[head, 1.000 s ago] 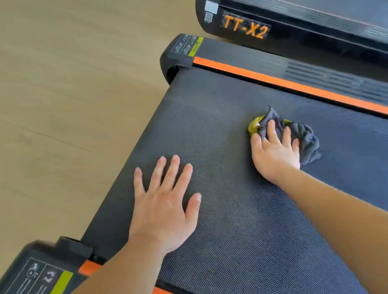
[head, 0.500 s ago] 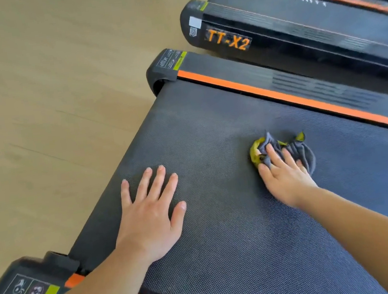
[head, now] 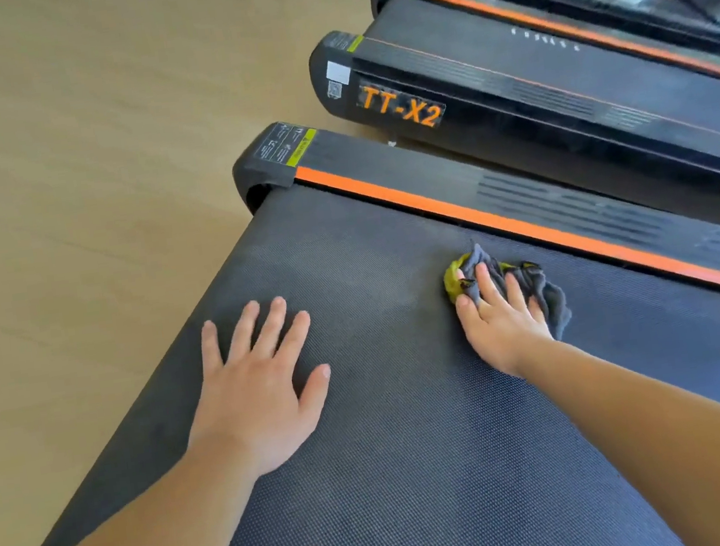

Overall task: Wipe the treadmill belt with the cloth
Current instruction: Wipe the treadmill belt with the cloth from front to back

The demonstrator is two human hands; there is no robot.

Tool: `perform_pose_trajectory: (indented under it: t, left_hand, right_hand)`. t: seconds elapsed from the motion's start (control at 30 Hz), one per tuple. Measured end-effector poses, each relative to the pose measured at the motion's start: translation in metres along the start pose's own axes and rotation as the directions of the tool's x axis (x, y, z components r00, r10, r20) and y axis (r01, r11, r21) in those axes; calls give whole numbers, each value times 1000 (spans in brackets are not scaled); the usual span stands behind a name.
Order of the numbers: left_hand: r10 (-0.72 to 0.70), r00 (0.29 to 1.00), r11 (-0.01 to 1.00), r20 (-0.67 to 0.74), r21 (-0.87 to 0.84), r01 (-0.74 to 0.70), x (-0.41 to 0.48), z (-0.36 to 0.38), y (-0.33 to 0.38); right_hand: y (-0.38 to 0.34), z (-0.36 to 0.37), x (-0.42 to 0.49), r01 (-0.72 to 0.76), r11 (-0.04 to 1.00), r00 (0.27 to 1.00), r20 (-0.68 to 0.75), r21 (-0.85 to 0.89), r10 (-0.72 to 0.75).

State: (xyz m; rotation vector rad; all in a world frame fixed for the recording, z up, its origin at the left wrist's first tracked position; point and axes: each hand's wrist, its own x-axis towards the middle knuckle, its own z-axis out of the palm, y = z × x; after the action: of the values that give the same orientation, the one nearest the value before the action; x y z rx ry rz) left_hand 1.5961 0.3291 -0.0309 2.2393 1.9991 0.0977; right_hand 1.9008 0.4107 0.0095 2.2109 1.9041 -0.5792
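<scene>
**Cloth position on treadmill belt**

Cloth (head: 534, 291) lies bunched on the treadmill belt (head: 421, 471), near the orange side rail (head: 525, 223). Right hand (head: 500, 323) presses it, fingers laid over it. Left hand (head: 255, 392) rests flat, released. Most bare belt lies to the cloth's left.

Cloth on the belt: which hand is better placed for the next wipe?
Right: the right hand presses the cloth onto the treadmill belt; the left hand lies flat, apart from it.
</scene>
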Motion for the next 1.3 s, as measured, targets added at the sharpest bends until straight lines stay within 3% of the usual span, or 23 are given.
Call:
perform_pose_trajectory:
  t: [0.2,0.23,0.3,0.37,0.43,0.47,0.53,0.63,0.73,0.8,0.87,0.9,0.97,1.03,1.1,1.17,1.2,1.3]
  left_hand:
    - [8,1000,1000,-2,10,-8,4,2,1]
    - [3,1000,1000,6,11,-3,4,1,1]
    - [4,1000,1000,22,15,-4,4,-1,0]
    - [5,1000,1000,4,11,-5,5,-2,1]
    - [8,1000,1000,1,5,-8,5,-2,0]
    - [9,1000,1000,6,-2,-9,5,-2,-1]
    - [15,1000,1000,3,-17,-15,5,0,-2]
    - [20,1000,999,1,-29,-20,4,1,-2]
    - [14,1000,999,-3,-36,-14,5,1,-2]
    - [16,1000,1000,10,-24,-16,5,0,-2]
    - [8,1000,1000,-1,-18,-8,5,0,-2]
    - [5,1000,1000,5,-18,-5,5,-1,-2]
    - [4,1000,1000,10,-16,-4,4,-1,-2]
    - [1,1000,1000,-1,-25,-1,4,-1,-1]
    - [5,1000,999,-5,-46,-5,4,-1,-1]
    - [2,1000,998,-15,-66,-3,4,-1,-1]
    - [1,1000,998,-15,-69,-2,4,-2,-1]
    - [4,1000,997,-7,-73,-4,3,-3,-1]
  right_hand:
    - [-28,-14,46,-108,987,990,-76,116,117]
    - [-39,-16,43,-68,988,994,-74,138,78]
    - [-64,-3,24,192,981,979,-62,-24,-193]
    - [-82,23,-14,490,844,866,11,-220,-500]
    - [-79,27,-30,661,721,750,136,-207,-648]
    - [-72,19,-21,678,710,735,157,-194,-659]
    - [-44,1,21,591,762,802,87,-266,-591]
    - [-6,-29,77,240,912,965,-24,-333,-263]
    - [-15,-21,85,95,986,990,-89,-137,-108]
    - [-42,-7,65,159,976,980,-99,-145,-174]
    - [-67,12,32,368,881,918,-37,-297,-396]
    - [-76,20,8,500,792,853,39,-350,-521]
    - [-71,27,-31,714,628,693,184,-311,-697]
    - [-45,16,-31,772,588,634,222,-244,-740]
    - [-11,-3,4,670,667,735,169,-326,-656]
    - [9,-17,42,403,837,908,47,-371,-416]
    - [9,-19,54,257,901,961,-5,-350,-277]
    - [-29,-1,53,52,996,988,-140,-78,-62]
